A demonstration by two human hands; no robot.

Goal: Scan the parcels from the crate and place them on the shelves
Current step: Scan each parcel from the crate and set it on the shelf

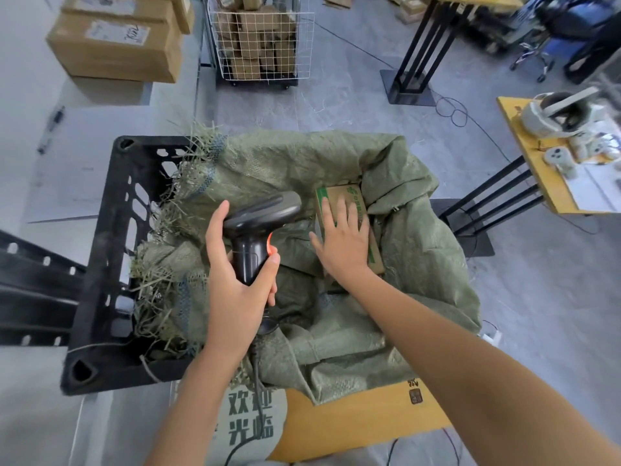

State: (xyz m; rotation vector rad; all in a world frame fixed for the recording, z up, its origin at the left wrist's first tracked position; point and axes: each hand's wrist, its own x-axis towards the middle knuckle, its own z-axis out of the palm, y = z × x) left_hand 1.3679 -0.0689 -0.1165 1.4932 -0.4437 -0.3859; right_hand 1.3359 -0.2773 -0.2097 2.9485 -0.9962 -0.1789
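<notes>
Head view: picking a parcel out of the crate, scanner at the ready.

Left hand (240, 280) grips the scanner (258, 227) by its handle, fingers curled round it, head aimed right toward the box (346, 200). Right hand (342, 243) lies flat on that box, fingers straight and spread, nothing gripped yet. Box sits in the green sack (336, 324) lining the black crate (100, 264) (label not visible). Next, probably: curl fingers round the box, lift and turn it so the barcode faces the scanner.
</notes>
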